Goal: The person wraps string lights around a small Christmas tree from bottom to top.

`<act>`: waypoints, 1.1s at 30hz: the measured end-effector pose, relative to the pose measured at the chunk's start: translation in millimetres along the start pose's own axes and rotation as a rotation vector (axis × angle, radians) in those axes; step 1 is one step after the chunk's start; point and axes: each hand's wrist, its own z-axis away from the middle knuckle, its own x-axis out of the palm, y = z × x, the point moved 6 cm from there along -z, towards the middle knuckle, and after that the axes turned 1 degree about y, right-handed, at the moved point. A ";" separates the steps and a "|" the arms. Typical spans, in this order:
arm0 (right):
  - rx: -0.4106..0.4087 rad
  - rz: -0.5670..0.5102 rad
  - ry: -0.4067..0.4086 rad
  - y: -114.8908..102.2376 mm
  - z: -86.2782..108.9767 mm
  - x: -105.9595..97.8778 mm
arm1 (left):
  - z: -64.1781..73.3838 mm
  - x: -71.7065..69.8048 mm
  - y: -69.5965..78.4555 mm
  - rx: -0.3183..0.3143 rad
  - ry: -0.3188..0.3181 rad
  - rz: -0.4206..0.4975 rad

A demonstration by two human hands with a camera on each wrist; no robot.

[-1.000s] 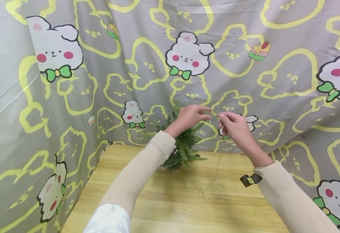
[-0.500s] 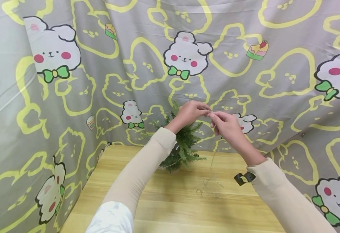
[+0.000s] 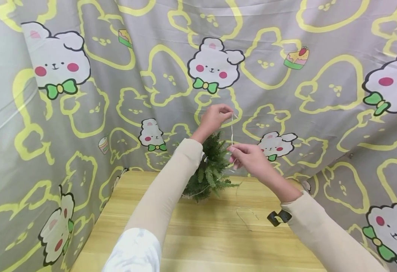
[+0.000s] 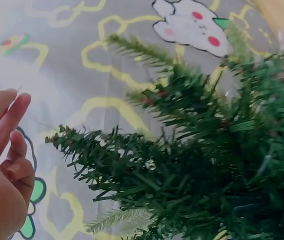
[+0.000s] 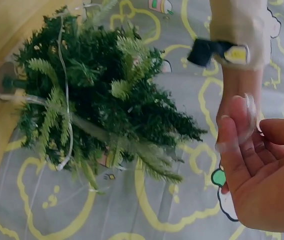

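A small green artificial Christmas tree [image 3: 212, 172] stands on the table, with a thin pale string-light wire [image 5: 64, 60] running across its branches. Above the treetop, my left hand [image 3: 215, 118] pinches a stretch of the wire [image 3: 232, 130] between thumb and fingers. Lower and to the right, my right hand [image 3: 249, 158] pinches the same stretch, which runs nearly upright between both hands. In the left wrist view, the left hand [image 4: 4, 165] is beside a branch tip. The right wrist view shows the wire blurred at the right hand's [image 5: 267, 175] fingertips.
More thin wire lies looped on the wooden table [image 3: 184, 241], right of the tree. A grey curtain [image 3: 269, 87] printed with rabbits and yellow outlines hangs close behind the tree and on both sides. A black band [image 3: 279, 218] sits at the right cuff.
The hands came together, then drew apart. My left hand rose slightly and my right hand moved down and left, leaving the wire stretched between them. The loop on the table became smaller.
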 end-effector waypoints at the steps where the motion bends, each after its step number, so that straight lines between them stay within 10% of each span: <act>1: 0.002 -0.002 -0.008 0.7 1.2 2.3 | -3.2 0.0 -1.0 -0.003 0.003 0.019; 9: 0.056 -0.027 -0.024 4.1 10.2 12.1 | -24.5 31.3 14.8 0.049 -0.196 0.160; 14: 0.044 -0.032 -0.014 4.6 12.9 10.4 | -32.3 34.3 17.2 0.045 -0.159 0.158; 33: 0.042 0.030 -0.069 13.5 40.3 27.9 | -27.8 -47.1 -39.4 -0.146 0.072 -0.148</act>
